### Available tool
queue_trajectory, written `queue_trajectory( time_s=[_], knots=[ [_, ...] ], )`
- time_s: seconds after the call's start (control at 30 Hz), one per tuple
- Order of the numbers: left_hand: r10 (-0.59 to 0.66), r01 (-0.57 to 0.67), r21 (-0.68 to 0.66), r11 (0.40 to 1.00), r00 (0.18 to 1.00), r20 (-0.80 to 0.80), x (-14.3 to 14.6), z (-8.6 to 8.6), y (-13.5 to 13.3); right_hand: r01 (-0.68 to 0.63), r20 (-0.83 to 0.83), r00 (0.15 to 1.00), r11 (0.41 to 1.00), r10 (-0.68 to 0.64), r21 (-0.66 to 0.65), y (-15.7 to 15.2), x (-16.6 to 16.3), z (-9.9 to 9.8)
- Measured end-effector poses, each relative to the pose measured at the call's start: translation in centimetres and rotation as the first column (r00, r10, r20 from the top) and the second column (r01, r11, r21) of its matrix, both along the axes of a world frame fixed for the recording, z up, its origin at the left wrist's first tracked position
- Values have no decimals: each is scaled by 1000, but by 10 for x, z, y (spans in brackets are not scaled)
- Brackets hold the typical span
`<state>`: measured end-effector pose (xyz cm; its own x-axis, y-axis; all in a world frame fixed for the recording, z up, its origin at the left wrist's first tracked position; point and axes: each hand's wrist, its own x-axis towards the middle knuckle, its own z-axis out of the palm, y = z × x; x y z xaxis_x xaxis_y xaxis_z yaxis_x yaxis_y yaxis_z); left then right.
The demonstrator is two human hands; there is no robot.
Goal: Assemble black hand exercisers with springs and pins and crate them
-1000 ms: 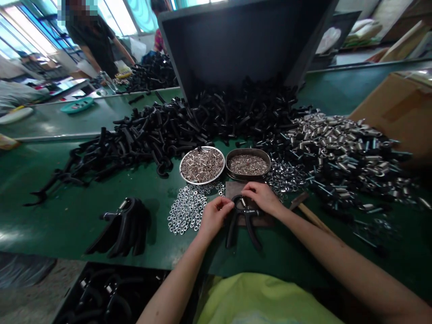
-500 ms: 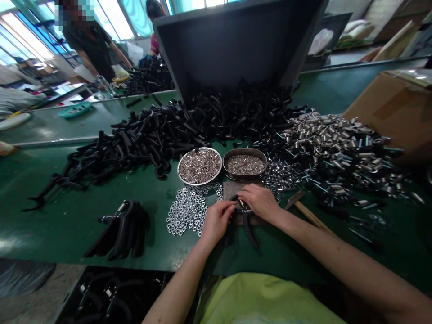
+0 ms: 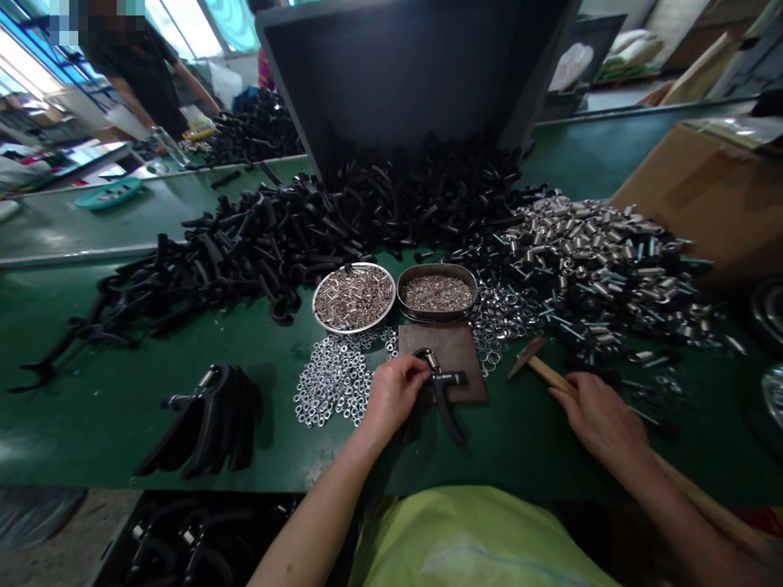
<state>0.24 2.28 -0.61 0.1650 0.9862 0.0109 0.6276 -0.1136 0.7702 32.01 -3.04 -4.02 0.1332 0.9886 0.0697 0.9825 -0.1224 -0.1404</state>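
A black hand-grip exerciser (image 3: 441,391) with a metal spring lies on a dark brown plate (image 3: 453,350) on the green table. My left hand (image 3: 392,395) is closed on its left handle. Over to the right, my right hand (image 3: 603,424) curls around the wooden handle of a hammer (image 3: 538,367), whose head rests beside the plate. Shiny washers (image 3: 333,379) lie heaped just left of my left hand.
Two round metal dishes (image 3: 353,297) (image 3: 436,292) hold small metal parts. Black handles (image 3: 275,236) and silver springs (image 3: 599,253) are piled behind them. Finished grips (image 3: 208,420) are stacked front left. A cardboard box (image 3: 703,196) stands right. A person (image 3: 131,65) stands far left.
My right hand has left the exerciser and moved right onto the hammer handle. The left hand stays on the exerciser.
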Motion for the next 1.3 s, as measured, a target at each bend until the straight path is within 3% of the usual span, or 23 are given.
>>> queue_trajectory(
  time_s=[0.1,0.2,0.3,0.4,0.47,0.57,0.67,0.73,0.9,1.1,1.2,1.3],
  knots=[
    [-17,17,-10,1000,999,-28,-1,2,1,36,-247,968,997,-51,-63,6,-14,19],
    [-91,97,56,994,992,-92,-2,4,2,-83,-547,836,995,38,-57,15,-43,48],
    [-168,202,127,971,956,-240,2,7,1,-198,-672,722,980,164,26,29,-80,64],
    [-210,277,131,952,902,-378,6,7,1,-331,-625,711,938,322,106,45,-109,60],
    [-206,274,128,953,898,-389,5,3,-1,-393,-575,736,917,359,69,52,-118,55],
    [-150,199,164,966,951,-271,-1,-5,-6,-397,-549,755,917,358,51,47,-118,56],
    [-39,57,178,982,994,-107,-7,-11,-17,-423,-521,726,889,448,175,29,-113,62],
    [34,-27,146,989,999,-43,-8,-12,-23,-483,-460,725,855,512,191,19,-111,60],
    [93,-84,113,990,992,-79,-5,-14,-30,-489,-358,807,871,470,43,13,-103,41],
    [83,-71,119,990,991,-101,-3,-21,-31,-335,-394,833,921,388,197,0,-82,64],
    [116,-105,113,988,989,-94,-2,-23,-30,-369,-356,823,893,443,259,-5,-92,70],
    [116,-104,129,986,989,-96,-1,-24,-30,-500,-268,799,842,539,202,-1,-108,57]
  ],
)
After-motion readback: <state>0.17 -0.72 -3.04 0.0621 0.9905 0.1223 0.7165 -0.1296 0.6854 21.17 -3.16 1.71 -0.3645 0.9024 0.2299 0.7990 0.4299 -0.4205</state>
